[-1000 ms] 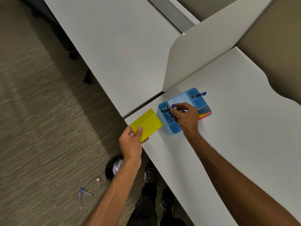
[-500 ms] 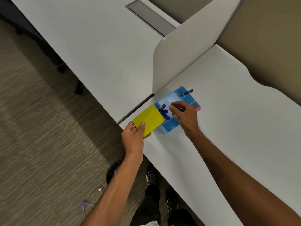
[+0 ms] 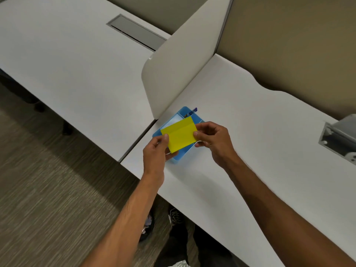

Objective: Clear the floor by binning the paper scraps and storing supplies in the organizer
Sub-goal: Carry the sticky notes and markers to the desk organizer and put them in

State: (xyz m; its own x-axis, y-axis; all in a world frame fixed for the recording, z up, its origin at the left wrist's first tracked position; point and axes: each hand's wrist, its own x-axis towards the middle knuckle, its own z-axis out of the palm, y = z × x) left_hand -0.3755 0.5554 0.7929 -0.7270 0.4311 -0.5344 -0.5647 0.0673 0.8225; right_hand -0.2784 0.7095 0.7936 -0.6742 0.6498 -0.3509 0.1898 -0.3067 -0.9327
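I hold the yellow pad [image 3: 180, 136] with both hands directly above the blue organizer [image 3: 174, 160], which sits on the desk [image 3: 250, 151] beside the divider [image 3: 179, 74]. My left hand [image 3: 156, 151] pinches the pad's near-left corner, thumb on top, fingers beneath. My right hand [image 3: 213, 139] pinches the right edge the same way. The pad hides most of the organizer; only its near rim, left corner and far section show, the last holding a pen [image 3: 191, 112] that leans outward. I cannot tell which compartment lies under the pad. Step in hand, as I judge it: seating the pad in the organizer. To do it well, I should square the pad's edges to a compartment's walls, lower it level, and release one hand first so the other steers it down. Risk: the pad catching on a partition or tipping the pen. No floor items are visible here.
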